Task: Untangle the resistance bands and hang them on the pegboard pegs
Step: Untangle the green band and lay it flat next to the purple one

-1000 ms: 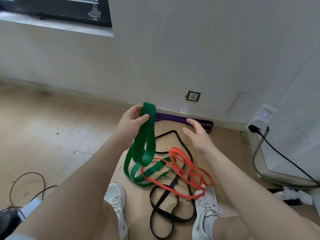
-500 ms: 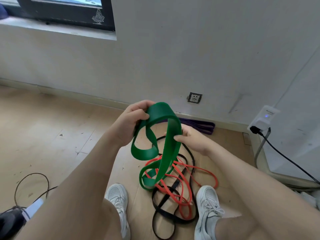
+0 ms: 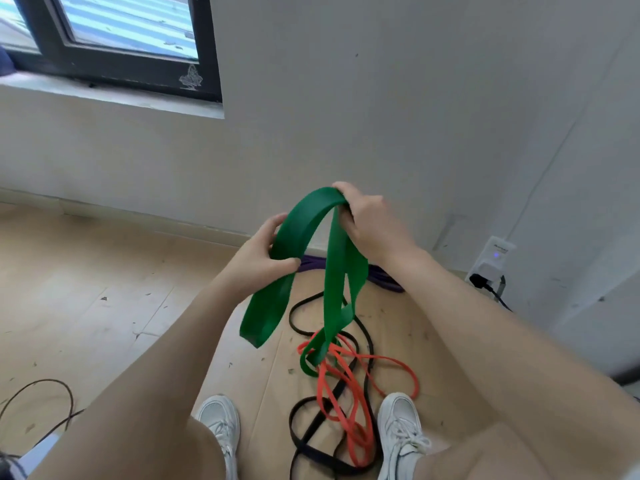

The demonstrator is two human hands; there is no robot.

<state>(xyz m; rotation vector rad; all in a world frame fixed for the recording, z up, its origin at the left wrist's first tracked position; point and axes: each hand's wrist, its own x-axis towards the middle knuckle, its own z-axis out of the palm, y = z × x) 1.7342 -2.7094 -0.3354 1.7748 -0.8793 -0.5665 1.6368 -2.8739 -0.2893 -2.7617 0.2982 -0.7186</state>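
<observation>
Fingers (image 3: 346,216) of the right hand (image 3: 374,223) curl tight over the top of a wide green resistance band (image 3: 304,230), while the left hand (image 3: 258,261) pinches the same band lower down between thumb and fingers. The green band arches between the two hands, one folded end hanging free below the left hand, the other strands dropping into a tangle on the wooden floor (image 3: 86,289). There its lowest loop threads through an orange band (image 3: 349,403), which lies knotted with a thin black band (image 3: 311,434) between two white sneakers (image 3: 401,431). A purple band (image 3: 384,278) lies along the baseboard behind the hands. A white plug-in device (image 3: 493,261) with a black cord sits on the wall at right; a dark-framed window (image 3: 114,46) fills the upper left.
</observation>
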